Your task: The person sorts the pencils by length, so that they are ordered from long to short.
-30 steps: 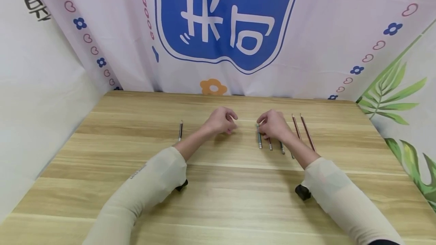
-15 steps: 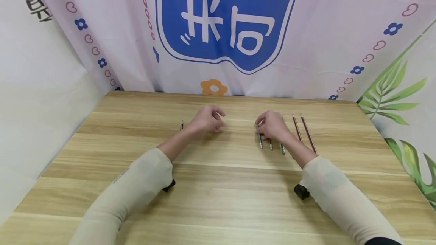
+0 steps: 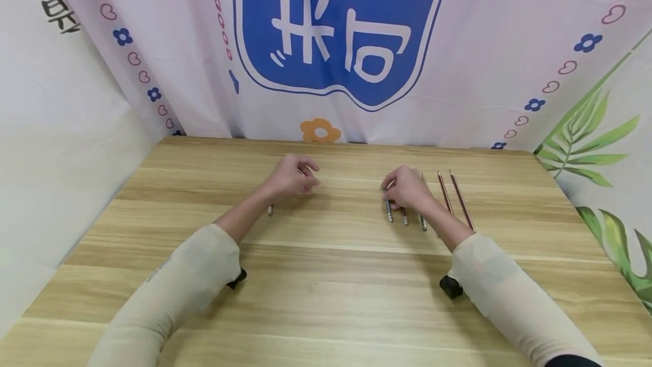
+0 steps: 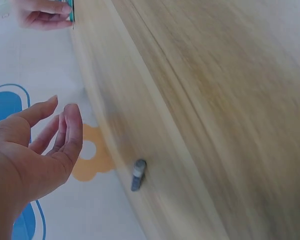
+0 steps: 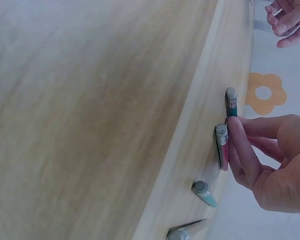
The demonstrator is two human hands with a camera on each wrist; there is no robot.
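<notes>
My left hand (image 3: 294, 177) is above the table at left of centre, fingers loosely bent and holding nothing. Partly hidden under that forearm lies a dark pencil (image 3: 270, 209); its eraser end shows in the left wrist view as a stubby grey tip (image 4: 138, 174). My right hand (image 3: 406, 188) pinches a green pencil (image 5: 232, 104), which lies on the table at the left end of a row. Beside its fingers are a red pencil (image 5: 222, 142) and another green pencil (image 5: 205, 194). The hand covers the far parts of these pencils in the head view.
Two reddish pencils (image 3: 444, 188) lie right of my right hand, partly behind the forearm. The wooden table (image 3: 326, 299) meets a printed curtain (image 3: 458, 95) at its far edge. Black wrist devices (image 3: 451, 287) hang beneath both sleeves.
My left hand has moved left, away from the row, and its forearm now covers most of the dark pencil. The right hand has barely shifted and stays at the green pencil.
</notes>
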